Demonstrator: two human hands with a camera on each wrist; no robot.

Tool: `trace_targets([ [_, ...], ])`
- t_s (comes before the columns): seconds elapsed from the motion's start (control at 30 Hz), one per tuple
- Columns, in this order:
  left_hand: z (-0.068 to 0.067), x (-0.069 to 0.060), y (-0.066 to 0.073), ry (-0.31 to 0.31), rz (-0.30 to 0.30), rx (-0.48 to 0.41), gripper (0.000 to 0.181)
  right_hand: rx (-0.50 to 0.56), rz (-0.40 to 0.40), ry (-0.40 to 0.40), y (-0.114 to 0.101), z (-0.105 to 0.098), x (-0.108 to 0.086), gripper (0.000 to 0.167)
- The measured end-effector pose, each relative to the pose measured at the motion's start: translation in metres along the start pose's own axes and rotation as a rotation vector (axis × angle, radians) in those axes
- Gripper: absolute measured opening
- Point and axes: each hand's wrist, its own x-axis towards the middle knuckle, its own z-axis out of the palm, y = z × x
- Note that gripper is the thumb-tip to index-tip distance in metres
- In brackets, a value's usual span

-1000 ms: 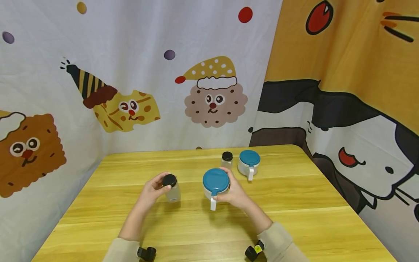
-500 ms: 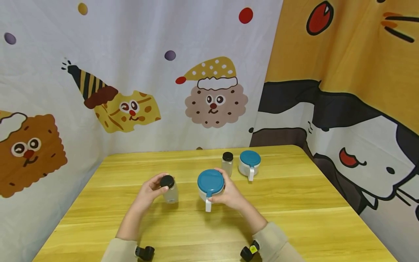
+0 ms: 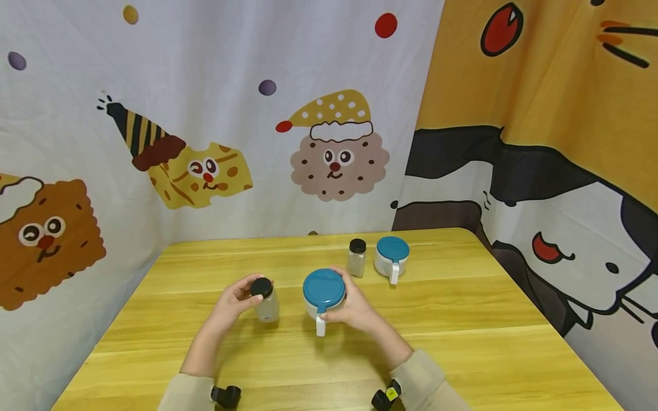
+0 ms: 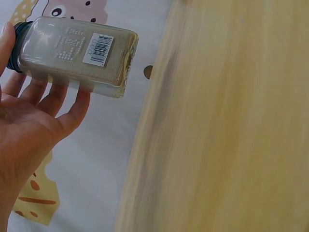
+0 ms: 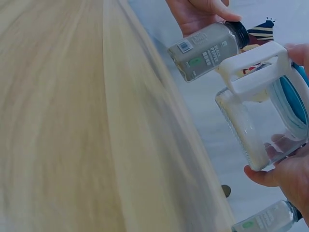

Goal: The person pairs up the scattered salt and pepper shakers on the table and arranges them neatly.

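My left hand (image 3: 232, 302) holds a pepper bottle (image 3: 267, 309) near its black cap, with the thumb and fingers around it. A "black pepper" label on this bottle (image 5: 207, 52) shows in the right wrist view, and a barcode sticker (image 4: 98, 49) in the left. To its right, my right hand (image 3: 354, 305) grips a clear seasoning jar (image 3: 324, 289) with a blue lid and a white handle (image 3: 321, 326). White contents lie low in that jar (image 5: 241, 125). Both held things are upright, apart from each other, and appear raised off the table.
A second pepper bottle (image 3: 357, 260) with a black cap stands near the table's back edge. Beside it on the right is another blue-lidded seasoning jar (image 3: 392, 258), handle toward me. Behind the wood-grain table (image 3: 462, 319) hangs a cartoon-print curtain (image 3: 216, 85).
My right hand has carried the blue-lidded jar leftward and slightly toward me, closer to the pepper bottle. The left hand has shifted slightly. The rear pepper bottle shows more fully now.
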Motion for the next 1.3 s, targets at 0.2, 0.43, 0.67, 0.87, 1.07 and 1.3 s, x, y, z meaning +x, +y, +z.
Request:
trace_targets([
  [0.2,-0.004,-0.001,-0.003,-0.020,0.020,0.006,0.047,0.008,0.004,-0.030,0.003,0.005,0.002,0.101],
  [0.43,-0.009,-0.003,-0.006,-0.019,0.041,0.001,0.044,0.009,0.018,-0.031,0.003,0.011,0.001,0.100],
  [0.67,-0.013,-0.004,-0.008,-0.022,0.028,-0.013,0.047,0.009,0.010,-0.052,0.005,0.016,0.003,0.099],
  [0.87,-0.015,-0.005,-0.009,-0.025,0.022,-0.022,0.046,0.001,0.019,-0.061,0.005,0.021,0.004,0.099],
  [1.07,-0.018,-0.005,-0.009,-0.032,0.023,-0.030,0.045,-0.016,0.011,-0.075,0.007,0.025,0.007,0.099],
  [1.3,-0.021,-0.005,-0.012,-0.038,0.019,-0.041,0.046,-0.022,0.013,-0.083,0.010,0.030,0.008,0.099],
])
